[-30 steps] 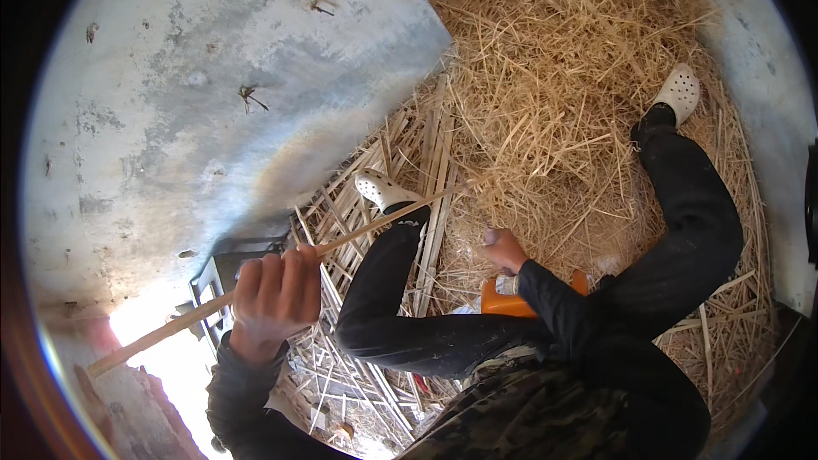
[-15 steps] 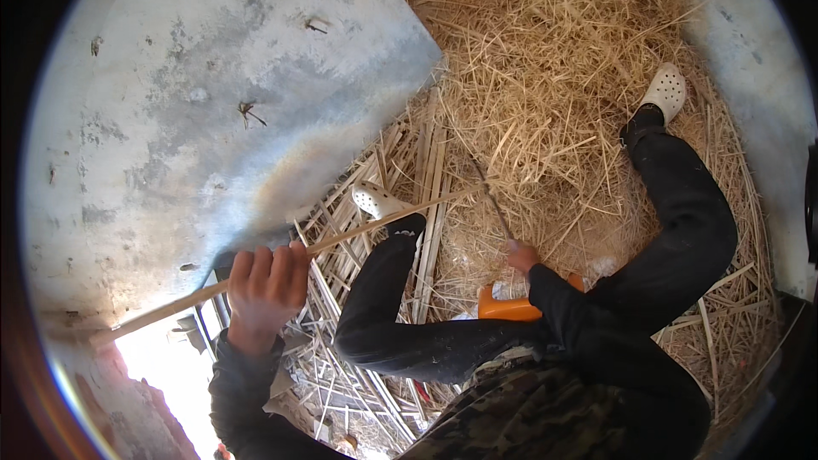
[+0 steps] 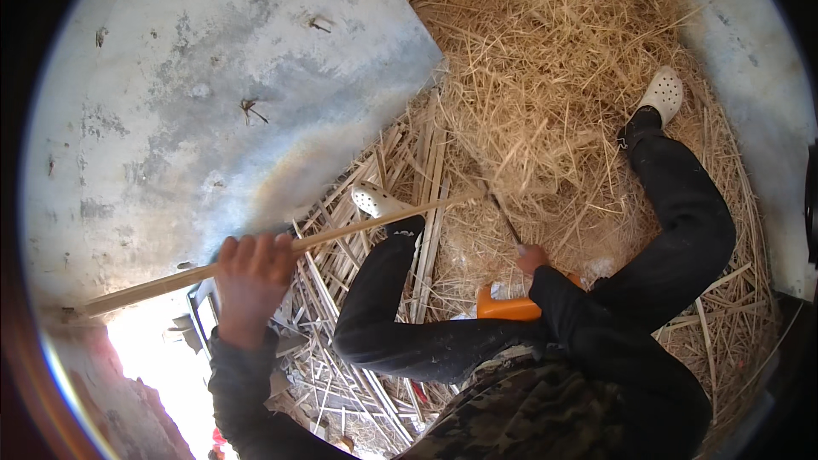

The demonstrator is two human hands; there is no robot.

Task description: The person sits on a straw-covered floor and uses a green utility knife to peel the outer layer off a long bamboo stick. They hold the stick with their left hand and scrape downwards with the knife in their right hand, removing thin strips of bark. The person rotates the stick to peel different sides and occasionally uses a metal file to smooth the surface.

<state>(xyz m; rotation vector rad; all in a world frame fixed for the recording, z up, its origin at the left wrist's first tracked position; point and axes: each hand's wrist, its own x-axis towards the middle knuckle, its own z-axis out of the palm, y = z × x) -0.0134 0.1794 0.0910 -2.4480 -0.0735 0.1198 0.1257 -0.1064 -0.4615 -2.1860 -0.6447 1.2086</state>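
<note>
My left hand (image 3: pixel 253 283) is closed around a long pale bamboo strip (image 3: pixel 366 226), which runs from the left wall across to the middle of the view. My right hand (image 3: pixel 532 258), low in front of me between my legs, grips a knife (image 3: pixel 507 221) with a thin dark blade. The blade points up and left and meets the strip's far end; whether it cuts into it I cannot make out. Beyond them spreads a heap of pale shavings (image 3: pixel 562 94).
An orange plastic stool (image 3: pixel 509 307) shows beside my right forearm. Split strips (image 3: pixel 430 204) lie around my left shoe (image 3: pixel 375 199); my right shoe (image 3: pixel 665 94) rests on the shavings. A grey-white wall (image 3: pixel 213 102) stands at left, another wall (image 3: pixel 750 60) at right.
My left hand has shifted slightly up and left, and the strip's near end has risen with it. My right hand has moved a little to the right with the knife.
</note>
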